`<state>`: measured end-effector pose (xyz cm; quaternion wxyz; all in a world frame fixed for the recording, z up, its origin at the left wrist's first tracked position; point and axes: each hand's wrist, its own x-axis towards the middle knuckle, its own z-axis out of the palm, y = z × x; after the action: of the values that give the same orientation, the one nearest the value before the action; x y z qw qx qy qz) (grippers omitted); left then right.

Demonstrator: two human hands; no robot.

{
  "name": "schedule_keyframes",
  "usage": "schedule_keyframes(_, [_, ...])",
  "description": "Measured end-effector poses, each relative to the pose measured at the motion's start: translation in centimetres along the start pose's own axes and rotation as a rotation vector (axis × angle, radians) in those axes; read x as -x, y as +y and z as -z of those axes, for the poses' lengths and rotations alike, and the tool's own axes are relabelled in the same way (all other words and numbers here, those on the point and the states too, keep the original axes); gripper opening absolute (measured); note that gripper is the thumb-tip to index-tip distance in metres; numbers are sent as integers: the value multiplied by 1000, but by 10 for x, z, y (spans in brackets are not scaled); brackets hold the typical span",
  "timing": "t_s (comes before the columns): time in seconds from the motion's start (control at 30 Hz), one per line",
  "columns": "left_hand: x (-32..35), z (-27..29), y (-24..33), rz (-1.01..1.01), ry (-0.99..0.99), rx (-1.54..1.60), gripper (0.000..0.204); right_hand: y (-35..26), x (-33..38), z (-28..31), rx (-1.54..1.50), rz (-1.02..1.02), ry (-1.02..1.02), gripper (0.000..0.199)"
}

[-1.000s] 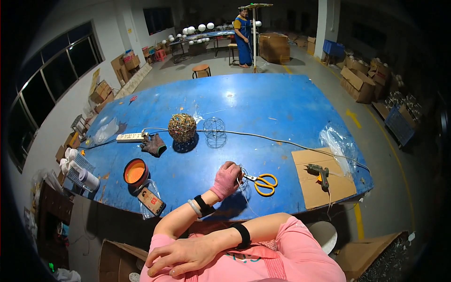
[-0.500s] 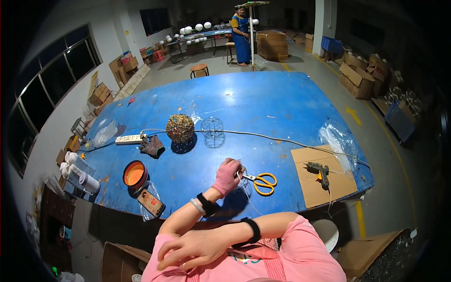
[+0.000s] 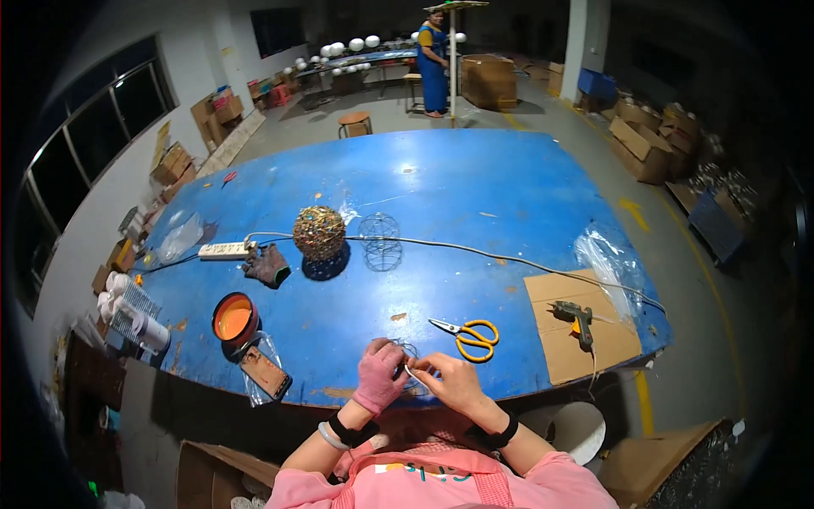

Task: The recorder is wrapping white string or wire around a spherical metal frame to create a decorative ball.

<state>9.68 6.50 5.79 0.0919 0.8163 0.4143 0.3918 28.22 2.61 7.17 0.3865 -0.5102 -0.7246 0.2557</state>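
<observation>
At the left of the frame, a dark-rimmed bowl [image 3: 217, 327] and a phone [image 3: 264, 371] lie apart from the hands, probably to leave working space. A glittery ball [image 3: 319, 232] and an open wire ball [image 3: 381, 242] sit near each other at upper centre, perhaps as references. At lower centre, the pink-gloved left hand [image 3: 379, 373] curls around a small wire frame [image 3: 409, 349], apparently steadying it just above the table's near edge; the fingers hide much of it. From its right, the bare right hand [image 3: 454, 383] pinches a white strip [image 3: 411, 371] narrowly against the frame, suiting fine control. Scissors [image 3: 476, 340] lie open just beyond, within easy reach. Farther right, cardboard [image 3: 551, 356] bears a glue gun [image 3: 578, 322], presumably shielding the blue table [image 3: 500, 187] from drips.
</observation>
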Motion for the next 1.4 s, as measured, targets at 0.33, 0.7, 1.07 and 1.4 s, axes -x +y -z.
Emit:
schedule_keyframes(0.33, [15, 6, 1, -53, 42, -32, 18, 18, 14, -28, -896, -431, -423, 29])
schedule_keyframes(0.7, [4, 23, -3, -135, -107, -1, 17, 11, 19, -1, -69, -236, 4, 24])
schedule_keyframes(1.07, [4, 28, 9, -168, -147, 11, 24, 19, 33, 1, -134, -203, -140, 24])
schedule_keyframes(1.4, [2, 24, -1, -180, -91, -43, 27, -6, 34, -5, -501, -284, -139, 29])
